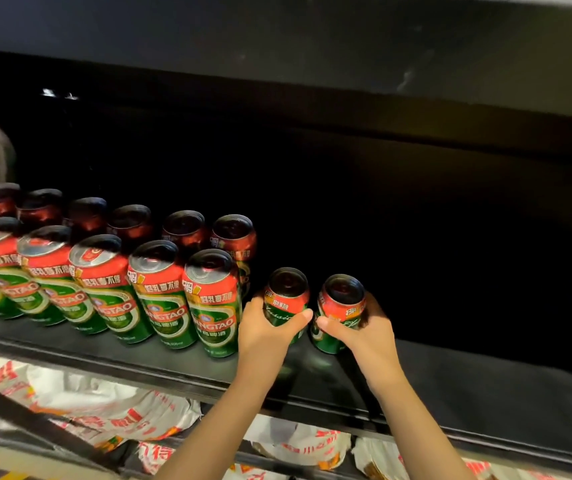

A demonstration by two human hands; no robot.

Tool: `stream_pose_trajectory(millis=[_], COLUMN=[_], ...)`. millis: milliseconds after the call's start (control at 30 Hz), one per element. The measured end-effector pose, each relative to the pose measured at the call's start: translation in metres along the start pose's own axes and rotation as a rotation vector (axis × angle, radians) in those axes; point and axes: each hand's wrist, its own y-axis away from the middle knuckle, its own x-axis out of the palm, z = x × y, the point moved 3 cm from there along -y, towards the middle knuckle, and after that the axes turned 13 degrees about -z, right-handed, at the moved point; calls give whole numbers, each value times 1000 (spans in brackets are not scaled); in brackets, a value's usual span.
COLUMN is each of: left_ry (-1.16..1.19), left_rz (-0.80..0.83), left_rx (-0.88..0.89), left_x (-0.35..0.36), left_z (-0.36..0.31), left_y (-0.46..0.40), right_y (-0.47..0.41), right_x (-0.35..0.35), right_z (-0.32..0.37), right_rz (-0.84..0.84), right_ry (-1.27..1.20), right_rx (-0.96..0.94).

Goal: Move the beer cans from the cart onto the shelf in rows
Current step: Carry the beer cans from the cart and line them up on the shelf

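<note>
Shelf: fingers grip cans.

Two rows of cans stood on the shelf, one behind the other (filling its left part). Right of them stood two more cans, side by side. Packages lay below.

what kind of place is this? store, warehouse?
Likely a shop aisle or stockroom: a dark shelf holds two neat rows of identical beer cans, and printed packaged goods fill the tier below.
</note>
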Motion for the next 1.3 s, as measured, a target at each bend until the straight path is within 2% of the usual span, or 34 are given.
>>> stream_pose_trajectory(millis=[200,467,633,833,1067,1300], left_ry=[-2,-25,-38,-21,12,-28], left_rz=[-13,153,143,139,112,101], left_rx=[73,169,141,213,174,215], left_x=[2,-1,-2,-3,3,2], left_z=[4,20,26,25,36,33], left_y=[4,10,7,9,-2,2], right_y=[-2,11,9,15,16,17], right_x=[1,3,4,4,4,6], right_z=[-11,-32,-35,-27,-29,-27], right_rz=[28,-12,-56,-96,-84,-137], right_ry=[18,63,97,80,98,168], right_rx=[-15,14,5,13,5,0])
